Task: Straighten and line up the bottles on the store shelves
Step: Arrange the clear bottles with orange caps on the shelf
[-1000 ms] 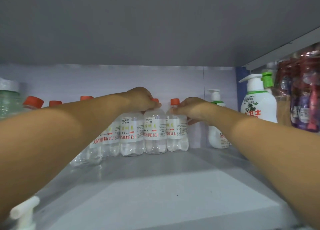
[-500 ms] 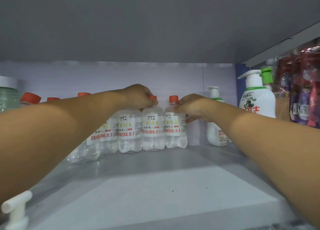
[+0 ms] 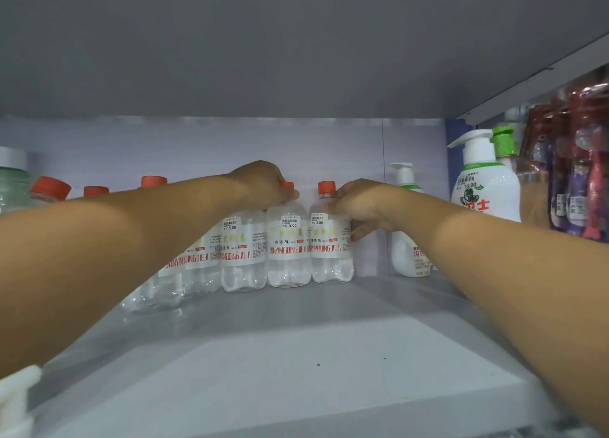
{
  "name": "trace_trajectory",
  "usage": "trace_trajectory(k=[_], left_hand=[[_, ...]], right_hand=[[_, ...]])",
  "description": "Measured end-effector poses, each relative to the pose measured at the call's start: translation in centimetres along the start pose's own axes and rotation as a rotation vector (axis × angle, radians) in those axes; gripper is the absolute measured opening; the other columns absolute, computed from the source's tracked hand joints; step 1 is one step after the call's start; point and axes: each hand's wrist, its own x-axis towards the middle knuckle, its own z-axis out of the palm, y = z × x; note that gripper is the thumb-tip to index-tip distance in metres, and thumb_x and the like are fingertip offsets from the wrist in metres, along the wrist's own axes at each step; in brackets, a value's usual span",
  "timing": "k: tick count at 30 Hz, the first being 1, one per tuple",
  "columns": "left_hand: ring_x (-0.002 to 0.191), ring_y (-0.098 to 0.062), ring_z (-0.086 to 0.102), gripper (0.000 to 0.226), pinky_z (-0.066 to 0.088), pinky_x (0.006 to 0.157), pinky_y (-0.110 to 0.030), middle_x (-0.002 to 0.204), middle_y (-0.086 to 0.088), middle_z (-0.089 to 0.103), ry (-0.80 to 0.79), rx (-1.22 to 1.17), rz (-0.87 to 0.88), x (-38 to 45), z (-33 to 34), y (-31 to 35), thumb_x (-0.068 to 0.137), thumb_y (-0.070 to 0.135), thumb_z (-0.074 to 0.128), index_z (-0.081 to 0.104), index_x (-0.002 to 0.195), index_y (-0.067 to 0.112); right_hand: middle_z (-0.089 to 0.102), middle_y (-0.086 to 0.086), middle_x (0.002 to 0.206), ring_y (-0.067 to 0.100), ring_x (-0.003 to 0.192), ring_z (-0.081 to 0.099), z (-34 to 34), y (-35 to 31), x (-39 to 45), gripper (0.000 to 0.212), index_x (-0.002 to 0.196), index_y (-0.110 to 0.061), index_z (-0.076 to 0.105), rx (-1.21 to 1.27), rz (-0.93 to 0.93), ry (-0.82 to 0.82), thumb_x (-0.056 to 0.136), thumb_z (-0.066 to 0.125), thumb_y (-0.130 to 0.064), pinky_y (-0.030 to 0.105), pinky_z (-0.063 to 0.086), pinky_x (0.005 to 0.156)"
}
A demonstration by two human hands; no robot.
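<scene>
A row of several clear bottles with orange caps and white labels stands at the back of the grey shelf point(image 3: 296, 355). My left hand point(image 3: 263, 182) grips the neck of the second bottle from the right point(image 3: 288, 250), covering most of its cap. My right hand point(image 3: 357, 203) holds the shoulder of the rightmost bottle point(image 3: 329, 246), thumb near its neck, fingers behind it. Both bottles stand upright, side by side. My left forearm hides parts of the bottles further left point(image 3: 242, 253).
A small white pump bottle point(image 3: 408, 250) stands right of the row at the back. A larger white pump bottle point(image 3: 484, 187) and packaged goods point(image 3: 580, 161) sit at the far right. A green-tinted jar point(image 3: 11, 184) is far left. The shelf above hangs low.
The hands keep their holds on the two right-hand bottles; the view has shifted slightly. The bottles have barely moved.
</scene>
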Motion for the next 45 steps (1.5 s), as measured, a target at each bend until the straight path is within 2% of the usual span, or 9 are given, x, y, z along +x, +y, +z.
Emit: trace_trajectory(k=[8, 15, 20, 24, 26, 29, 34, 40, 45], left_hand=[[0.121, -0.018, 0.056, 0.064, 0.047, 0.101, -0.034, 0.136, 0.008, 0.058, 0.052, 0.077, 0.078, -1.5, -0.6, 0.6, 0.089, 0.065, 0.063, 0.053, 0.141, 0.029], [0.11, -0.008, 0.058, 0.042, 0.047, 0.093, -0.025, 0.119, 0.016, 0.062, 0.325, 0.025, 0.093, -11.2, -10.0, -3.9, 0.094, 0.056, 0.062, 0.062, 0.128, 0.032], [0.105, -0.014, 0.059, 0.032, 0.041, 0.087, -0.024, 0.112, 0.009, 0.062, 0.541, 0.015, -0.172, -18.5, -16.0, -11.6, 0.094, 0.044, 0.068, 0.066, 0.119, 0.025], [0.108, -0.019, 0.063, 0.058, 0.051, 0.086, -0.03, 0.133, 0.008, 0.06, 0.349, 0.011, -0.319, -20.8, -15.5, -15.2, 0.087, 0.059, 0.069, 0.054, 0.135, 0.03], [0.122, -0.024, 0.059, 0.078, 0.05, 0.098, -0.033, 0.144, 0.004, 0.054, 0.218, 0.013, -0.38, -20.4, -14.7, -16.1, 0.084, 0.066, 0.068, 0.042, 0.149, 0.03], [0.132, -0.029, 0.053, 0.096, 0.046, 0.11, -0.042, 0.153, -0.002, 0.048, 0.1, -0.011, -0.405, -19.2, -13.3, -17.0, 0.079, 0.074, 0.068, 0.031, 0.156, 0.029], [0.128, -0.027, 0.055, 0.091, 0.049, 0.107, -0.042, 0.154, -0.001, 0.045, 0.037, -0.04, -0.339, -18.9, -12.7, -18.5, 0.082, 0.07, 0.068, 0.034, 0.155, 0.026], [0.096, -0.02, 0.068, 0.08, 0.062, 0.087, -0.041, 0.151, -0.002, 0.046, 0.036, -0.177, -0.306, -20.3, -13.9, -20.1, 0.084, 0.058, 0.072, 0.04, 0.152, 0.029], [0.095, -0.021, 0.07, 0.073, 0.061, 0.088, -0.04, 0.142, 0.001, 0.054, 0.027, -0.187, -0.33, -21.0, -14.1, -19.6, 0.086, 0.057, 0.067, 0.041, 0.149, 0.029]], right_hand=[[0.071, 0.01, 0.119, 0.029, 0.104, 0.07, -0.8, 1.1, 0.7, 0.035, 0.127, -0.012, 0.058, -0.026, 0.022, -0.009, 0.1, 0.063, -0.034, 0.046, 0.059, 0.094], [0.05, 0.011, 0.147, 0.032, 0.125, 0.056, -0.8, -1.1, -1.6, 0.068, 0.148, -0.015, 0.045, -0.3, -0.14, 0.29, 0.094, 0.065, -0.05, 0.035, 0.046, 0.095], [0.069, 0.001, 0.118, 0.017, 0.085, 0.066, 2.3, -6.6, -5.2, 0.027, 0.115, -0.02, 0.069, -0.031, -0.425, 0.275, 0.097, 0.065, -0.04, 0.025, 0.047, 0.078], [0.067, -0.002, 0.116, 0.017, 0.085, 0.071, 7.3, -12.6, -7.3, 0.037, 0.12, -0.022, 0.063, -0.179, -0.451, -0.005, 0.096, 0.062, -0.05, 0.028, 0.055, 0.072], [0.062, -0.001, 0.13, 0.019, 0.089, 0.071, 9.9, -15.1, -7.3, 0.06, 0.137, -0.021, 0.054, -0.263, -0.441, -0.053, 0.093, 0.06, -0.062, 0.034, 0.055, 0.082], [0.054, 0.004, 0.139, 0.021, 0.101, 0.063, 13.0, -17.3, -6.7, 0.08, 0.146, -0.013, 0.041, -0.394, -0.39, -0.061, 0.09, 0.059, -0.068, 0.033, 0.047, 0.077], [0.05, 0.007, 0.144, 0.025, 0.119, 0.055, 15.6, -17.5, -5.8, 0.087, 0.153, -0.011, 0.03, -0.394, -0.344, 0.012, 0.087, 0.072, -0.051, 0.029, 0.044, 0.08], [0.059, -0.004, 0.123, 0.017, 0.101, 0.064, 12.4, -16.0, -7.2, 0.071, 0.141, -0.028, 0.044, -0.257, -0.309, -0.052, 0.081, 0.078, -0.048, 0.036, 0.059, 0.086], [0.053, -0.001, 0.127, 0.024, 0.112, 0.057, 11.0, -15.1, -8.1, 0.077, 0.148, -0.026, 0.035, -0.386, -0.153, -0.003, 0.084, 0.073, -0.044, 0.037, 0.051, 0.089]])
